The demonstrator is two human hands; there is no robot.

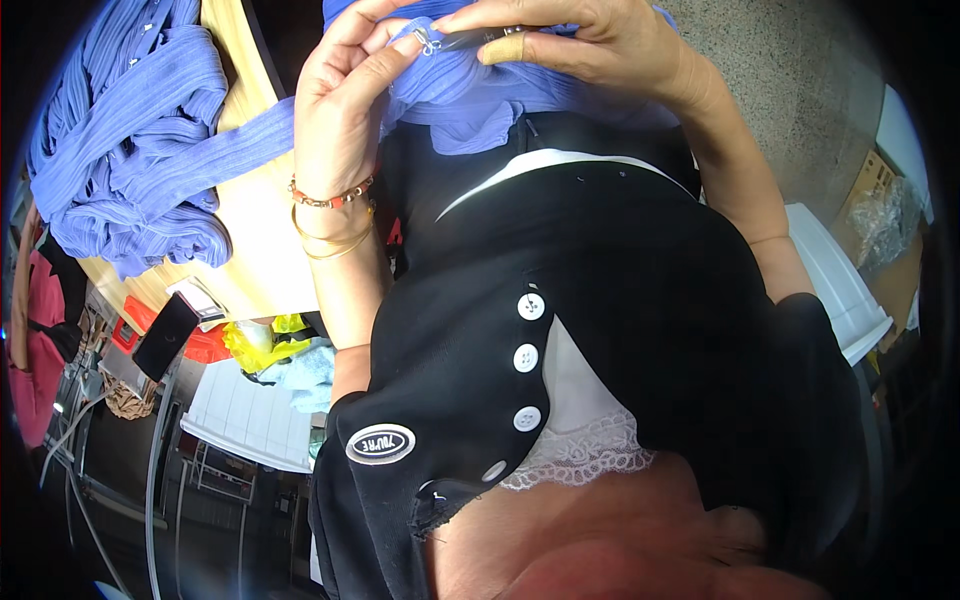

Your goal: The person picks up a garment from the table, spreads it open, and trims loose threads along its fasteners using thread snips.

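My left hand (350,75) pinches an edge of blue ribbed knit garment (455,100) between thumb and fingers at the top of the view. At the thumb tip sits a small silvery piece with a pale loop (427,42); its exact kind cannot be made out. A slim dark tool (475,38) is gripped in my right hand (600,40), its tip close to that piece. Tan tape wraps my right thumb. The garment drapes over my lap, and my fingers hide part of the tool.
On the left, a heap of blue ribbed knit pieces (140,140) lies on a pale wooden table (262,235); one strip reaches toward my left wrist. A black phone (167,335) stands by the table's edge. White plastic bins (245,415) are low on both sides.
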